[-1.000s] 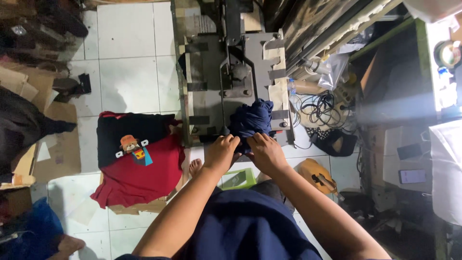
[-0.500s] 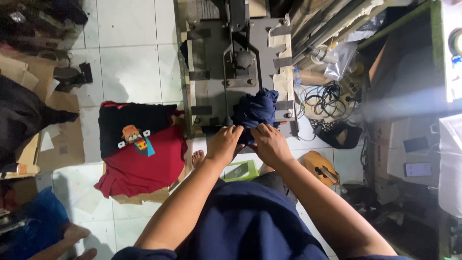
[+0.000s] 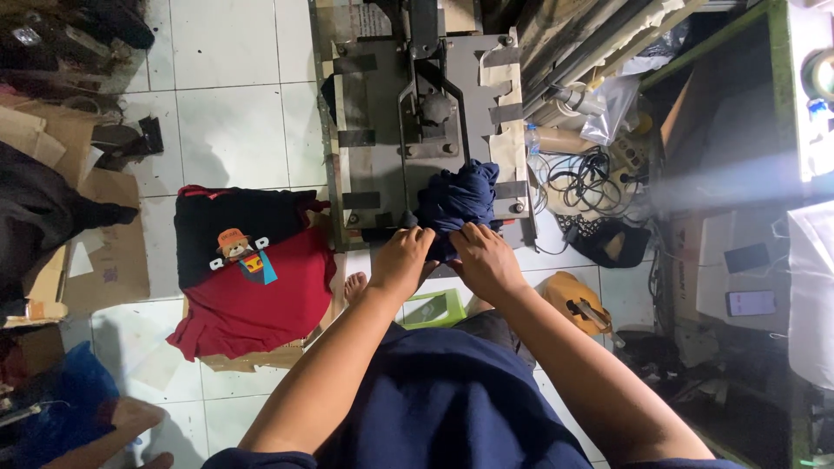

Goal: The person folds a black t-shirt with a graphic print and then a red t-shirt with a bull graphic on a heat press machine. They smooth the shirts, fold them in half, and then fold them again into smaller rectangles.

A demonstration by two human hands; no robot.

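A bunched navy blue garment (image 3: 460,201) lies on the near right corner of a grey heat press machine (image 3: 373,130). My left hand (image 3: 401,260) and my right hand (image 3: 485,259) sit side by side at the garment's near edge, fingers curled into the cloth. Both hands grip the fabric against the front of the press. My forearms reach up from the bottom of the view over my dark blue shirt.
A pile of red and black shirts (image 3: 248,278) with a printed cartoon lies on cardboard to the left. Tangled cables (image 3: 591,178) and a black bag (image 3: 621,239) sit right of the press. A small green box (image 3: 434,308) is below my hands. White tile floor stretches to the upper left.
My hands stay on the navy garment; the cloth has been pushed slightly further onto the press. The view has shifted a little.
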